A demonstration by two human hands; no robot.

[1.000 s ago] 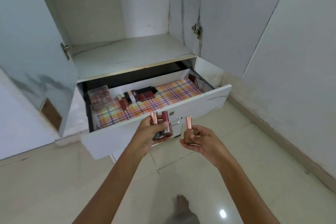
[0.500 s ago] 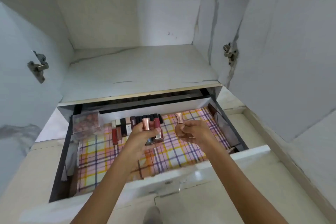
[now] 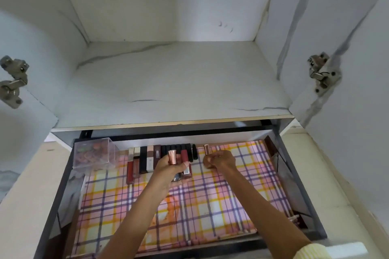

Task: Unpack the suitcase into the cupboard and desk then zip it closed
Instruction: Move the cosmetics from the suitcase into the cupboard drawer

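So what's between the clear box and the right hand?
In the head view: a row of makeup tubes along the drawer's back, plus the left hand gripping small bottles.

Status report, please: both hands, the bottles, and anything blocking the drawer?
Left hand grips two small bottles. Right hand holds one rose-capped bottle, beside the cosmetics row at drawer back. Plaid liner beyond it bare, nothing blocking.

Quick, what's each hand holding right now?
Left hand: grips two small cosmetic bottles.
Right hand: pinches one rose-gold-capped bottle.

Both hands (image 3: 172, 169) (image 3: 221, 160) hold cosmetic bottles (image 3: 173, 156) over open drawer (image 3: 63, 185).
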